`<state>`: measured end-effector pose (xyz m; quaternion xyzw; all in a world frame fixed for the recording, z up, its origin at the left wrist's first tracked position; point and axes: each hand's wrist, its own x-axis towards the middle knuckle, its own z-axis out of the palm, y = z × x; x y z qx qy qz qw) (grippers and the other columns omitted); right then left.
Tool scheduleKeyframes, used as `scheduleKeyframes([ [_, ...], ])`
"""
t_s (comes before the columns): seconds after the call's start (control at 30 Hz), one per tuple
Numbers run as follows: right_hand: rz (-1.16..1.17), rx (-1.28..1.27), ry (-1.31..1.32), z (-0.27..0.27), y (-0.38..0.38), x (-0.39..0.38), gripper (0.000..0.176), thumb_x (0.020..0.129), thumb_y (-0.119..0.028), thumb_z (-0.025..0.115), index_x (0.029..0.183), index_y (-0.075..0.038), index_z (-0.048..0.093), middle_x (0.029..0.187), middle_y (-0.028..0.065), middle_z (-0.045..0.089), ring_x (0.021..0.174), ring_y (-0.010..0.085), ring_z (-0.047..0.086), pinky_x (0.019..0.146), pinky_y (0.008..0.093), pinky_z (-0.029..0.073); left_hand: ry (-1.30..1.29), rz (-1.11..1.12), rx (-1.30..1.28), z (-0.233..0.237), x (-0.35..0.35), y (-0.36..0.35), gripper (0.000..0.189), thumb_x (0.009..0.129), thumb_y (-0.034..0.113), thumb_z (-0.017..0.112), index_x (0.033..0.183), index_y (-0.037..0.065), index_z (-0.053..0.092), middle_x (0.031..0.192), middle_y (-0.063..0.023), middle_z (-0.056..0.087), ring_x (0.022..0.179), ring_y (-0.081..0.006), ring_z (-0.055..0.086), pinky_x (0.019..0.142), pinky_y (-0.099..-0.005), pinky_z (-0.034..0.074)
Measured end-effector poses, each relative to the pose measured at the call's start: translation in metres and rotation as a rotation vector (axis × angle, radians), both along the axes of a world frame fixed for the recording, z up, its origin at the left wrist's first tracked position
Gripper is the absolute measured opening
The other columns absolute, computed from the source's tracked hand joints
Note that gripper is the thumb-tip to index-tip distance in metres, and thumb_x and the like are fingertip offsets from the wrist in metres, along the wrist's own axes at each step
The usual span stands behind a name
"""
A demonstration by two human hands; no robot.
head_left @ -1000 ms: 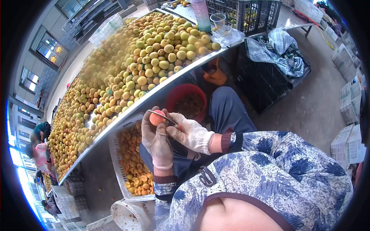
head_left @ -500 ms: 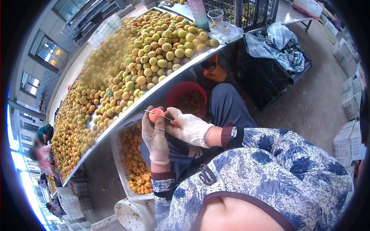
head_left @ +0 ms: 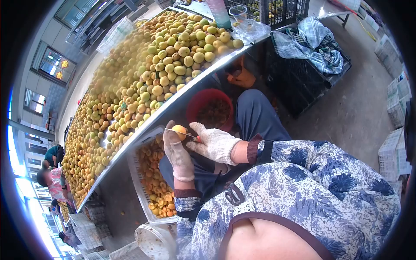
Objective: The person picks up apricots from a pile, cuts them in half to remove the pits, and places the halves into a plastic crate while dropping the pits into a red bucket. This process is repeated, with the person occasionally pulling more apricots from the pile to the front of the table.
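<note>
My left hand (head_left: 177,157), in a pale knit glove, holds a yellow-orange apricot (head_left: 179,131) at its fingertips. My right hand (head_left: 216,144), also gloved, grips a small knife (head_left: 198,139) by its red handle. The thin blade lies across the apricot, its tip reaching near my left fingers. Below and left of my hands stands a white crate (head_left: 144,197) holding orange halved apricots (head_left: 161,190). A red bucket (head_left: 189,113) with dark contents stands just beyond my hands.
A metal-edged table (head_left: 143,126) slopes across the view, heaped with whole apricots (head_left: 173,56). A black crate (head_left: 294,89) with a checked cloth (head_left: 318,43) stands right. A white bucket (head_left: 149,242) sits lower left. Other people (head_left: 54,180) work at the far left.
The apricot now shows its yellow-orange side instead of the red one. My left hand has shifted slightly right, its fingers straighter, and the knife stays across the fruit.
</note>
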<state>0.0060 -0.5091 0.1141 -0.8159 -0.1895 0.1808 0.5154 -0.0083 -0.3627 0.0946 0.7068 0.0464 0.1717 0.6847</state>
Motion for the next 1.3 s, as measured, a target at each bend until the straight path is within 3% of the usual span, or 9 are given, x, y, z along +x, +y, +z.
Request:
scheduleKeyframes([
  [0.27, 0.022, -0.061, 0.025, -0.007, -0.006, 0.005, 0.067, 0.095, -0.042, 0.056, 0.144, -0.002, 0.033, 0.110, 0.0277, 0.065, 0.102, 0.0438, 0.063, 0.087, 0.0453, 0.050, 0.198, -0.086, -0.300, -0.013, -0.002, 0.002, 0.053, 0.101, 0.049, 0.047, 0.115, 0.000, 0.060, 0.088, -0.0069, 0.065, 0.085, -0.0133, 0.058, 0.079, -0.0273, 0.047],
  [0.4, 0.036, -0.110, 0.032, -0.011, -0.008, 0.008, 0.067, 0.095, -0.039, 0.055, 0.145, -0.003, 0.031, 0.111, 0.0276, 0.065, 0.103, 0.0431, 0.063, 0.087, 0.0452, 0.050, 0.225, -0.145, 0.156, -0.011, -0.001, 0.012, 0.045, 0.098, 0.042, 0.057, 0.108, 0.000, 0.064, 0.088, -0.0049, 0.065, 0.082, -0.0119, 0.058, 0.075, -0.0265, 0.047],
  [0.5, -0.002, -0.137, 0.011, -0.006, -0.011, 0.009, 0.055, 0.093, -0.034, 0.055, 0.137, -0.002, 0.043, 0.107, 0.0262, 0.066, 0.101, 0.0414, 0.064, 0.086, 0.0449, 0.050, 0.319, -0.206, 0.252, -0.002, -0.001, 0.007, 0.040, 0.093, 0.036, 0.066, 0.104, -0.002, 0.067, 0.087, -0.0048, 0.067, 0.079, -0.0114, 0.060, 0.073, -0.0270, 0.048],
  [0.6, -0.021, -0.216, -0.097, -0.009, -0.014, 0.009, 0.037, 0.089, -0.032, 0.054, 0.105, -0.001, 0.063, 0.100, 0.0225, 0.068, 0.099, 0.0379, 0.066, 0.086, 0.0438, 0.051, 0.329, -0.266, 0.335, -0.003, -0.004, 0.001, 0.037, 0.088, 0.031, 0.072, 0.102, -0.004, 0.068, 0.086, -0.0070, 0.069, 0.077, -0.0125, 0.062, 0.072, -0.0283, 0.050],
  [0.67, -0.013, -0.244, -0.108, -0.007, -0.018, 0.009, 0.035, 0.088, -0.032, 0.055, 0.105, -0.003, 0.063, 0.100, 0.0219, 0.068, 0.099, 0.0374, 0.066, 0.085, 0.0438, 0.052, 0.266, -0.263, 0.464, -0.003, -0.007, -0.003, 0.038, 0.085, 0.029, 0.075, 0.101, -0.004, 0.068, 0.087, -0.0125, 0.070, 0.078, -0.0174, 0.065, 0.074, -0.0305, 0.051],
  [1.1, 0.074, -0.176, -0.053, -0.022, -0.020, 0.015, 0.028, 0.080, -0.018, 0.060, 0.099, -0.001, 0.071, 0.099, 0.0233, 0.069, 0.100, 0.0374, 0.066, 0.087, 0.0402, 0.053, 0.078, -0.312, 0.630, -0.015, -0.023, -0.006, 0.026, 0.088, 0.015, 0.065, 0.108, -0.001, 0.065, 0.097, -0.0165, 0.066, 0.088, -0.0260, 0.065, 0.080, -0.0338, 0.050],
  [1.17, 0.099, -0.180, -0.071, -0.018, -0.019, 0.018, 0.028, 0.080, -0.017, 0.058, 0.100, -0.001, 0.070, 0.099, 0.0239, 0.069, 0.100, 0.0379, 0.066, 0.086, 0.0409, 0.052, 0.142, -0.253, 0.356, -0.023, -0.027, -0.010, 0.022, 0.094, 0.010, 0.060, 0.110, -0.005, 0.063, 0.097, -0.0047, 0.064, 0.090, -0.0099, 0.058, 0.078, -0.0246, 0.047],
  [1.23, 0.087, -0.221, -0.080, -0.018, -0.014, 0.020, 0.027, 0.080, -0.017, 0.057, 0.098, -0.002, 0.071, 0.098, 0.0234, 0.069, 0.100, 0.0380, 0.066, 0.086, 0.0412, 0.052, 0.216, -0.280, 0.398, -0.030, -0.021, 0.003, 0.027, 0.095, 0.008, 0.055, 0.118, -0.005, 0.060, 0.101, -0.0031, 0.062, 0.095, -0.0095, 0.056, 0.083, -0.0229, 0.045],
  [1.3, 0.056, -0.176, -0.071, -0.015, -0.012, 0.018, 0.026, 0.082, -0.019, 0.057, 0.099, -0.004, 0.070, 0.099, 0.0228, 0.069, 0.100, 0.0381, 0.066, 0.085, 0.0419, 0.052, 0.160, -0.325, 0.101, -0.012, -0.021, 0.003, 0.031, 0.096, 0.011, 0.050, 0.121, -0.005, 0.058, 0.100, -0.0017, 0.061, 0.094, -0.0091, 0.056, 0.083, -0.0219, 0.044],
])
